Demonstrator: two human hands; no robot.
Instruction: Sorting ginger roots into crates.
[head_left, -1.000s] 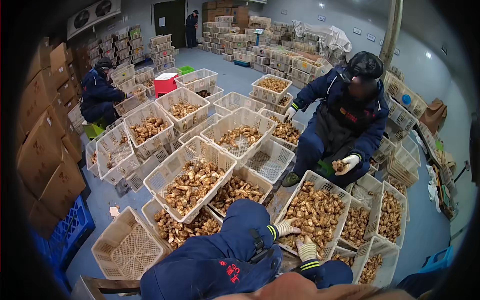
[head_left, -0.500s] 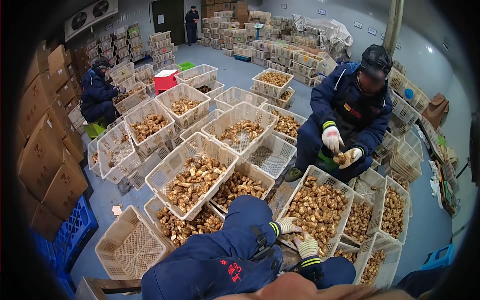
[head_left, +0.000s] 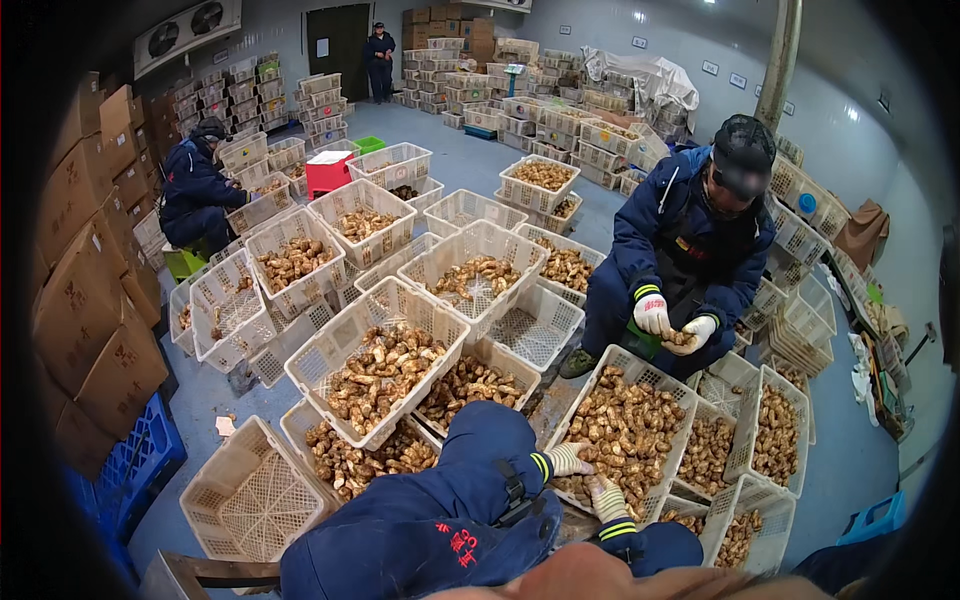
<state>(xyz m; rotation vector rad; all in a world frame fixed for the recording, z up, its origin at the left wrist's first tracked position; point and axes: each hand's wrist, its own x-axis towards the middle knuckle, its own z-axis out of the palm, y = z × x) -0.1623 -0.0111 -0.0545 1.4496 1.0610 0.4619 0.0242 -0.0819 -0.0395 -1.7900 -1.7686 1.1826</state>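
Filling the near-right white perforated plastic crate (head_left: 650, 375), knobbly brown-and-cream mushroom-like pieces (head_left: 625, 428) lie beside the wearer's striped-gloved left hand (head_left: 571, 460) and right hand (head_left: 608, 499), which have barely shifted, suggesting the handling there continues; whether either grip is clenched on a piece, I cannot tell. On the far side, a navy-clad co-worker (head_left: 705, 240) has lowered both white-gloved hands (head_left: 653, 315) slightly, holding pieces.

red characters (head_left: 462, 545) mark the dark blue clothing (head_left: 390, 560) left of the left hand (head_left: 572, 459); farther left, dark print (head_left: 130, 355) stands on cardboard boxes (head_left: 95, 385). beyond the right hand (head_left: 608, 498), red print (head_left: 655, 304) marks a co-worker's white glove (head_left: 652, 318); distant wall signs (head_left: 710, 68) are too small to read.
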